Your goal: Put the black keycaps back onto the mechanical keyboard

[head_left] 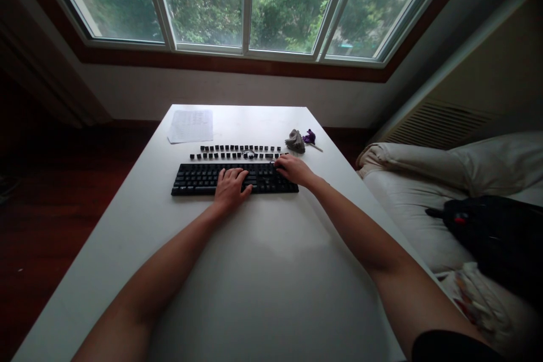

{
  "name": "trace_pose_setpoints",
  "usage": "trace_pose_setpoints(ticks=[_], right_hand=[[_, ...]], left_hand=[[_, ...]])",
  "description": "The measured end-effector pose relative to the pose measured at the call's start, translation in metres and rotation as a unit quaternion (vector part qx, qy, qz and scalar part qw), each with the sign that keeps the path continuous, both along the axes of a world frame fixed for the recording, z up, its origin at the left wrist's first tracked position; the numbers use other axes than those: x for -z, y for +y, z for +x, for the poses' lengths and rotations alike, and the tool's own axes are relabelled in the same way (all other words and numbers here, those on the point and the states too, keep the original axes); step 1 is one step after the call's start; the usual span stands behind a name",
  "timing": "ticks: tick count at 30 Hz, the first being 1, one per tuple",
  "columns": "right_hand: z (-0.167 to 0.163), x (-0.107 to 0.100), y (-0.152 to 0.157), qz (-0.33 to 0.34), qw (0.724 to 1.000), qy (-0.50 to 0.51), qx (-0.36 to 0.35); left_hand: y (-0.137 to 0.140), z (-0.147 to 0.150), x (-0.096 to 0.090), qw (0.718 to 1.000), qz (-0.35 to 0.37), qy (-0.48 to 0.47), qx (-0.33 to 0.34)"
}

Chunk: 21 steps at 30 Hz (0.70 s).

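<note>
A black keyboard (pixel 195 179) lies on the white table. My left hand (pixel 231 185) rests flat over its middle, fingers spread across the keys. At the keyboard's upper right edge is my right hand (pixel 293 168), its fingers curled and drawn together. Whatever sits between those fingertips is too small and dark to name. Loose black keycaps (pixel 223 156) stand in two rows just behind the keyboard. Among them lies a small pale, looped object (pixel 249 154), its kind unclear.
Beyond the keycaps are a crumpled grey cloth (pixel 294 141) and a purple bunched item (pixel 309 137) with a light stick. A paper sheet (pixel 190 126) lies at the table's (pixel 263 271) far left. On the right stands a pale sofa (pixel 394 203) with a black bag (pixel 496 232).
</note>
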State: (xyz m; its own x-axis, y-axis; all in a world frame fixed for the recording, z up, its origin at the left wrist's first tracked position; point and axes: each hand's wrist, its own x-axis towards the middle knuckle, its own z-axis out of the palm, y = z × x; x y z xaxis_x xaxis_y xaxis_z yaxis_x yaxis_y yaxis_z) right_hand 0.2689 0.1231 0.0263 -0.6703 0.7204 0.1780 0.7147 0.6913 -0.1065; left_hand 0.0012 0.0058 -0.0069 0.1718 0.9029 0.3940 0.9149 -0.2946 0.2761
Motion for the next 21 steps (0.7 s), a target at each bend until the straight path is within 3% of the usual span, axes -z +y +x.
trace_pose_setpoints(ticks=[11, 21], right_hand=[[0.005, -0.005, 0.011, -0.041, 0.999, 0.006, -0.008], [-0.003, -0.012, 0.005, -0.005, 0.998, -0.058, -0.001]], left_hand=[[-0.001, 0.001, -0.001, 1.0, -0.007, -0.005, 0.003], [-0.001, 0.004, -0.002, 1.0, -0.005, -0.008, 0.004]])
